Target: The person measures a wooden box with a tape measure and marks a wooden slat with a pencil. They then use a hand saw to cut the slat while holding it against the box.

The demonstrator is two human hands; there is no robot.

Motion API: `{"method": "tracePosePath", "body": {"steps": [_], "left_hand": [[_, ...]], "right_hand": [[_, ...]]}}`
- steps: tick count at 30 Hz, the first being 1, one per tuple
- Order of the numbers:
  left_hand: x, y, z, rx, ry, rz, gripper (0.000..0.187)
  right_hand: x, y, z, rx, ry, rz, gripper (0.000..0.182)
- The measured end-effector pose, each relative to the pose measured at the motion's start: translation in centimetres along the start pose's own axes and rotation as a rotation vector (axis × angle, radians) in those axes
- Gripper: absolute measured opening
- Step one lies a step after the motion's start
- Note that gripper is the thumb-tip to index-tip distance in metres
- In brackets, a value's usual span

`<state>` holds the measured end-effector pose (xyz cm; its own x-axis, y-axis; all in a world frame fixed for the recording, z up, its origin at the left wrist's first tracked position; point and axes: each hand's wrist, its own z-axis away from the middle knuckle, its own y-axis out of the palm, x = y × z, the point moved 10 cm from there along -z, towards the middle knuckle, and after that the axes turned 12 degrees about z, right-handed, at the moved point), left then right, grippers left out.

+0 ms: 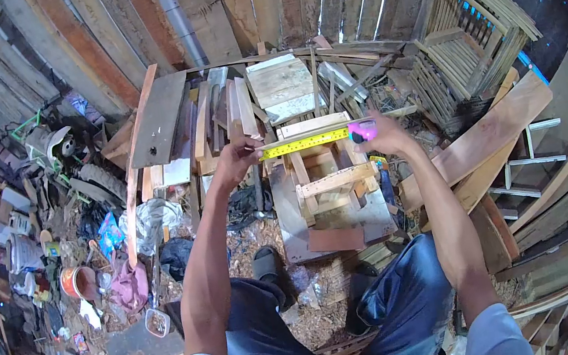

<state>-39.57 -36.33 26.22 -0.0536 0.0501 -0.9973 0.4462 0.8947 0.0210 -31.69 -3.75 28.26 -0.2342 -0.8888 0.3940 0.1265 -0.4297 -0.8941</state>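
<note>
Tape measure [363,131] sits pinched in your right hand [383,135], its pink case closed in your fingers, while your left hand [240,156] pinches the yellow blade [303,145] at its free end. You are measuring across the top board [311,125] of the small wooden frame [326,185]. Next, I judge, you must keep the blade taut and flat. Loose planks [157,119] crowd behind; slatted crate [473,36] stands right.
</note>
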Motion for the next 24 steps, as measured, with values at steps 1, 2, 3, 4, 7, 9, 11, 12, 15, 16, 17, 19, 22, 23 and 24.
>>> {"method": "tracePosePath", "body": {"steps": [1, 2, 3, 4, 7, 9, 11, 12, 15, 16, 17, 19, 22, 23, 24], "left_hand": [[0.2, -0.4, -0.1, -0.009, 0.005, -0.074, 0.020], [0.4, -0.7, -0.2, -0.018, 0.010, -0.147, 0.019], [0.0, -0.9, -0.1, -0.036, 0.032, -0.177, 0.020], [-0.3, -1.0, 0.0, -0.052, 0.054, -0.208, 0.021], [-0.9, -1.0, 0.3, -0.077, 0.062, -0.265, 0.023], [-1.2, -0.9, 0.5, -0.075, 0.042, -0.293, 0.024], [-1.5, -0.9, 0.7, -0.066, 0.016, -0.327, 0.025], [-1.8, -1.0, 0.7, -0.074, 0.043, -0.326, 0.024], [-2.4, -0.7, 0.8, -0.082, 0.093, -0.327, 0.021], [-2.6, -0.6, 0.9, -0.080, 0.087, -0.328, 0.020], [-2.9, -0.6, 1.1, -0.080, 0.082, -0.329, 0.020], [-2.8, -1.0, 1.0, -0.069, 0.081, -0.337, 0.021], [-2.3, -1.6, 0.8, -0.073, 0.095, -0.336, 0.024], [-2.0, -1.8, 0.8, -0.077, 0.100, -0.336, 0.025], [-2.1, -1.6, 0.8, -0.082, 0.093, -0.360, 0.026]], "right_hand": [[0.3, 0.3, 0.3, -0.004, 0.004, 0.068, 0.103], [0.5, 0.6, 0.6, -0.008, 0.007, 0.136, 0.106], [1.0, 0.7, 1.2, -0.030, 0.005, 0.103, 0.109], [1.6, 0.8, 1.9, -0.052, 0.004, 0.069, 0.112], [2.1, 1.2, 1.9, 0.028, -0.028, -0.002, 0.116], [2.0, 1.2, 2.0, 0.065, -0.027, -0.061, 0.114], [1.9, 1.1, 1.8, 0.039, -0.013, -0.037, 0.112], [2.0, 1.0, 1.7, 0.026, -0.007, -0.026, 0.111], [2.3, 0.7, 1.7, -0.050, 0.015, 0.017, 0.108], [2.4, 0.6, 1.8, -0.077, 0.017, 0.024, 0.107], [2.5, 0.4, 1.8, -0.105, 0.018, 0.032, 0.106], [3.1, 0.1, 2.0, -0.150, 0.008, 0.042, 0.103], [3.8, -0.3, 2.4, -0.191, -0.018, 0.024, 0.099], [3.8, -0.5, 2.5, -0.197, -0.027, -0.003, 0.098], [3.8, -0.5, 2.6, -0.202, -0.035, -0.031, 0.097]]}}
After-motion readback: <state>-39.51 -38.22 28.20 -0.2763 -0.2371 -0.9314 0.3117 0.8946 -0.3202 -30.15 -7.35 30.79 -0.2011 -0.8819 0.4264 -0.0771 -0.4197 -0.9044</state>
